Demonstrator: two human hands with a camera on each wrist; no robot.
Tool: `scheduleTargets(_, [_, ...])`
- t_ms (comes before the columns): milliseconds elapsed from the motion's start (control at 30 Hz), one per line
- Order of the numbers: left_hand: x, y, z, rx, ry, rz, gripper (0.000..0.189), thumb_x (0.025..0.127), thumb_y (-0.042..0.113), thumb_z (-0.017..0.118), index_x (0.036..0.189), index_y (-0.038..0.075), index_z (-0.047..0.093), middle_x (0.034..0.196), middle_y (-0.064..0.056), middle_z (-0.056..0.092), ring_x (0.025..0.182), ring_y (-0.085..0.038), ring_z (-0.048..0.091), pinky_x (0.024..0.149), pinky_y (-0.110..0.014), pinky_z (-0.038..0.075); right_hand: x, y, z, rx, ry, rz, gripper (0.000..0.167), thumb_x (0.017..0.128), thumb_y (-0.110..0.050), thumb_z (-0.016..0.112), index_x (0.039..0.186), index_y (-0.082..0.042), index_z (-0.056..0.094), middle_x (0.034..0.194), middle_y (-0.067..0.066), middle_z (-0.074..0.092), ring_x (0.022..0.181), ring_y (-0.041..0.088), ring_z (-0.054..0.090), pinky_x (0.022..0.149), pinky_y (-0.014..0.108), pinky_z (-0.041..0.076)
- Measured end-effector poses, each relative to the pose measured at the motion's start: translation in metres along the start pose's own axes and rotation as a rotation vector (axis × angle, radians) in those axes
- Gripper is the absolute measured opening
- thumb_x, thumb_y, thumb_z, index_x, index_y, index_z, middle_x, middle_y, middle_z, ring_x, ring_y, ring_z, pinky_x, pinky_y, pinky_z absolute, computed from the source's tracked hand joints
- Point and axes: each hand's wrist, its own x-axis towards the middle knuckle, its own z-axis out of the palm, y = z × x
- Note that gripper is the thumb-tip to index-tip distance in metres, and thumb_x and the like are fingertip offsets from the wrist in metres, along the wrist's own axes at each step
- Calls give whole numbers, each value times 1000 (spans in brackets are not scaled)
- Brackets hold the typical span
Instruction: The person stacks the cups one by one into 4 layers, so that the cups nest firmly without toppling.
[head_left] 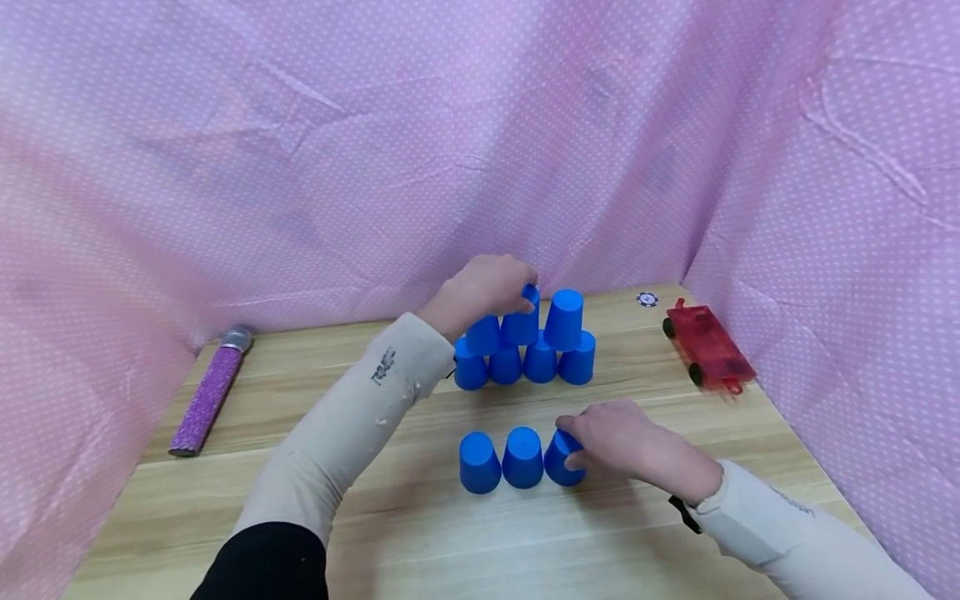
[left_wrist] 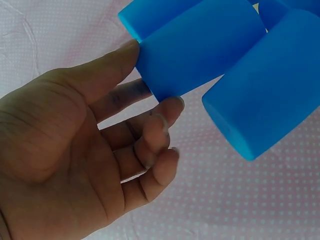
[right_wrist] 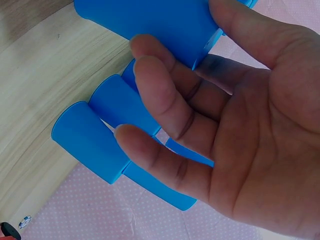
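Observation:
My left hand (head_left: 487,287) pinches the middle blue cup (head_left: 521,323) of an upper row of three, near its closed top. That row stands upside down on a lower row of blue cups (head_left: 505,365) toward the back of the table. In the left wrist view, thumb and fingers lie on either side of the pinched cup (left_wrist: 195,47), beside another upper cup (left_wrist: 265,90). Nearer the front, three upturned cups stand in a line. My right hand (head_left: 618,442) grips the rightmost of them, a blue cup (head_left: 561,460), also seen as the large cup (right_wrist: 155,25) in the right wrist view.
A purple glitter microphone (head_left: 210,396) lies at the table's left. At the right are a red toy car (head_left: 708,346) and a poker chip (head_left: 647,299). Pink dotted cloth (head_left: 360,167) hangs around the back and sides of the wooden table (head_left: 315,467).

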Motion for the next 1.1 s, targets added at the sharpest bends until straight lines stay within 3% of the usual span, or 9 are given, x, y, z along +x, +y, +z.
scheduleTargets(200, [4,2,6,-16,9,-1,36,98,36,64,128,16,64,115,-2,68,103,-19,63,98,-37,54,0,-1,0,-8,-12,14,51,84,-42,79,124,-13,66,94,4,74,81,18,66,73,36,57])
scheduleTargets(467, [6,3,8,-10,-28,-21,36,99,36,63,129,15,63,113,-1,68,100,-18,62,96,-36,54,2,0,-1,-11,-18,9,53,84,-43,79,126,-14,65,97,6,74,82,19,67,71,37,57])
scheduleTargets(767, [10,4,12,7,-13,-17,30,99,35,63,121,15,65,102,0,66,93,-18,61,89,-33,55,2,0,-1,-12,-22,9,51,83,-43,79,123,-14,65,93,5,73,77,18,65,67,35,56])
scheduleTargets(1100, [11,4,13,48,-9,-30,33,100,35,62,126,15,63,108,-2,67,94,-18,61,90,-35,56,2,1,-2,-2,-23,3,48,83,-42,79,121,-15,66,92,4,73,76,17,65,67,35,56])
